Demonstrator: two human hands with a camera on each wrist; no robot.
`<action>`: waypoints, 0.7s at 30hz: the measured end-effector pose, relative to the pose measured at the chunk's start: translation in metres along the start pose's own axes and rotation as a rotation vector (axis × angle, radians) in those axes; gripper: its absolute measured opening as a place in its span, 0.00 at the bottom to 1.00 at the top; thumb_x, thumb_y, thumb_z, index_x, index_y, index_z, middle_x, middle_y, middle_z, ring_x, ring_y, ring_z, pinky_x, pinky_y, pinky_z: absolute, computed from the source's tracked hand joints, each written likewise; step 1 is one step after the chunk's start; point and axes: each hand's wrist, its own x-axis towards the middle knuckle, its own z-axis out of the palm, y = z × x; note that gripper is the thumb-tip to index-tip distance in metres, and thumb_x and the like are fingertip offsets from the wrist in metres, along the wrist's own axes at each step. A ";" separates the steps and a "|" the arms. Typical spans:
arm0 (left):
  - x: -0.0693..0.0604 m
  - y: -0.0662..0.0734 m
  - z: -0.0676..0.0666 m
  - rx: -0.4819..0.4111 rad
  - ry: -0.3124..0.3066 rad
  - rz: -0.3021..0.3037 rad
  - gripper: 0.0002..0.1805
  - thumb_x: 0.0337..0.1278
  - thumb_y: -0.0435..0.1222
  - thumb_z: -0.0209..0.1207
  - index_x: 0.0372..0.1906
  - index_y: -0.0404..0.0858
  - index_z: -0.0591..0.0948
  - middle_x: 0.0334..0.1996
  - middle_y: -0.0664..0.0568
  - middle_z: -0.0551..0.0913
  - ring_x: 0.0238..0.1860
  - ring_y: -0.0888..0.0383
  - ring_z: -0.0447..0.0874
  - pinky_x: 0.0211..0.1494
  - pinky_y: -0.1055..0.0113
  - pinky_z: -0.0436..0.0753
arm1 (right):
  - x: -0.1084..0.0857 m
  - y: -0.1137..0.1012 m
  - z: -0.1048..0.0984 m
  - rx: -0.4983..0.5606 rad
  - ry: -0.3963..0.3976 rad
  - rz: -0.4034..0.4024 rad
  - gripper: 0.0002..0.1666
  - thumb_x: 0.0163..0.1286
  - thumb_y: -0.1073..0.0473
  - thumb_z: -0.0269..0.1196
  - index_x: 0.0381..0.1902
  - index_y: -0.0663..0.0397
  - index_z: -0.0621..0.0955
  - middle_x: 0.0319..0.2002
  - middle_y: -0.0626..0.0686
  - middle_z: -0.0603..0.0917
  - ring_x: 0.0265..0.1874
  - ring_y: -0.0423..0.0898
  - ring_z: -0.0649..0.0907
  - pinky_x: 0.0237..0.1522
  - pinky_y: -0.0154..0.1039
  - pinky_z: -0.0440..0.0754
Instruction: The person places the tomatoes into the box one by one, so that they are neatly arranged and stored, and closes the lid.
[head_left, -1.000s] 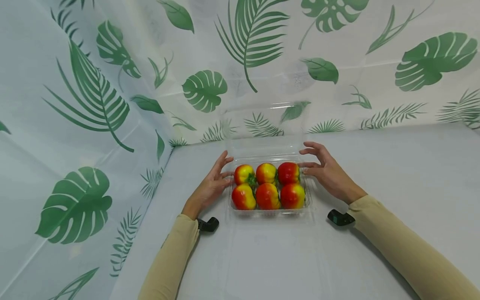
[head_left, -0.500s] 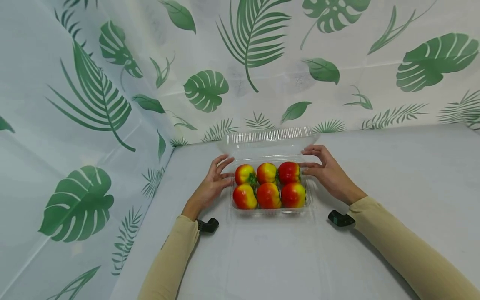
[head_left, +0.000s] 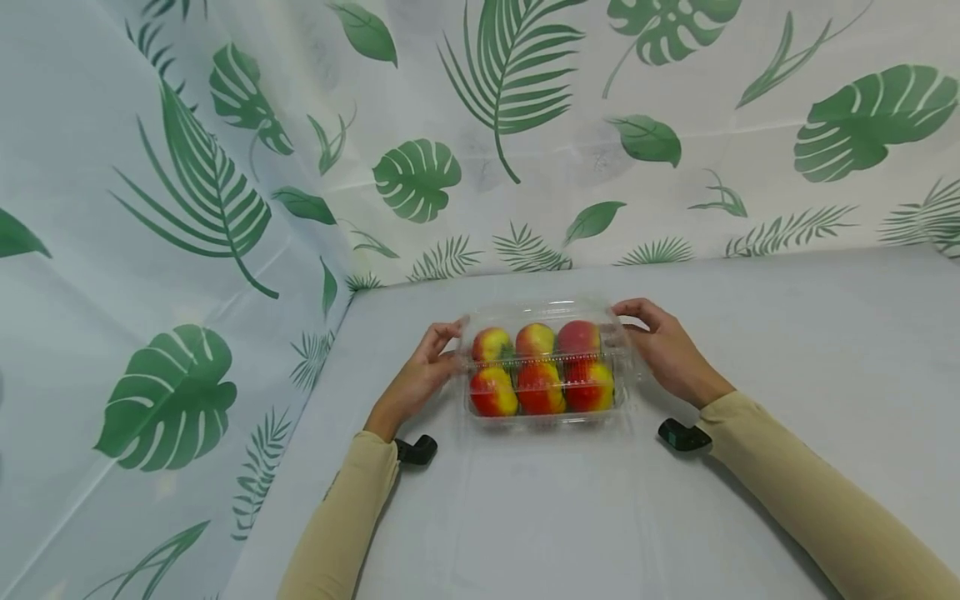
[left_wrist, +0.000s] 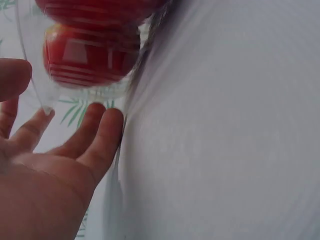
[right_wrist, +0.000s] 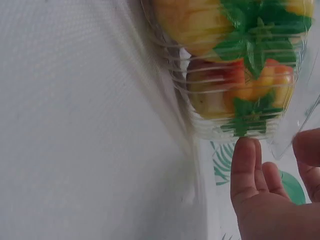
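Note:
A clear plastic clamshell container sits on the table, holding several red-and-yellow bell peppers in two rows. Its hinged lid leans forward over them, partly down. My left hand grips the lid's left side; in the left wrist view its thumb and a finger meet the lid's edge near a corner. On the opposite side my right hand holds the lid's right edge, its thumb by the corner in the right wrist view. Other fingertips lie close to the container's walls. Green leafy pepper tops show through the ribbed plastic.
A pale grey-white table carries the container. Behind and to the left hang white sheets printed with green leaves. A dark wrist camera sits at the left cuff, another dark wrist camera at the right cuff.
The lid has swung from upright at the back, forward and down over the peppers. Both hands have moved slightly with it and keep to the container's sides.

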 end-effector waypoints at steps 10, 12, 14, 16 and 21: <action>-0.003 0.004 0.000 0.068 0.060 -0.067 0.13 0.85 0.31 0.47 0.63 0.31 0.69 0.81 0.42 0.62 0.75 0.45 0.65 0.71 0.52 0.74 | -0.002 -0.001 -0.002 0.019 0.017 0.020 0.27 0.88 0.54 0.54 0.71 0.72 0.70 0.63 0.52 0.74 0.60 0.45 0.77 0.58 0.29 0.81; -0.005 0.005 0.000 0.094 0.078 -0.087 0.14 0.85 0.32 0.47 0.65 0.33 0.71 0.77 0.40 0.66 0.72 0.44 0.69 0.72 0.50 0.75 | -0.003 -0.001 -0.002 -0.017 0.014 0.023 0.27 0.87 0.55 0.55 0.71 0.72 0.70 0.62 0.53 0.75 0.59 0.43 0.77 0.56 0.29 0.82; -0.008 0.007 0.001 0.122 0.085 -0.103 0.15 0.84 0.32 0.49 0.67 0.33 0.71 0.74 0.39 0.69 0.70 0.43 0.72 0.71 0.50 0.77 | -0.003 -0.001 -0.002 -0.053 0.009 0.031 0.28 0.86 0.55 0.55 0.71 0.71 0.70 0.63 0.55 0.74 0.59 0.43 0.76 0.55 0.29 0.82; -0.012 0.009 0.002 0.149 0.079 -0.116 0.18 0.83 0.33 0.52 0.69 0.34 0.70 0.72 0.39 0.71 0.71 0.43 0.73 0.69 0.50 0.79 | -0.004 -0.001 -0.002 -0.070 0.002 0.037 0.27 0.85 0.56 0.56 0.71 0.71 0.70 0.63 0.57 0.73 0.58 0.44 0.75 0.53 0.29 0.82; -0.025 0.013 0.006 0.193 0.017 -0.137 0.30 0.80 0.36 0.56 0.80 0.42 0.64 0.76 0.39 0.69 0.71 0.44 0.74 0.66 0.52 0.82 | -0.005 0.000 -0.003 -0.070 0.005 0.029 0.26 0.84 0.59 0.55 0.71 0.71 0.69 0.59 0.57 0.74 0.51 0.45 0.76 0.48 0.30 0.81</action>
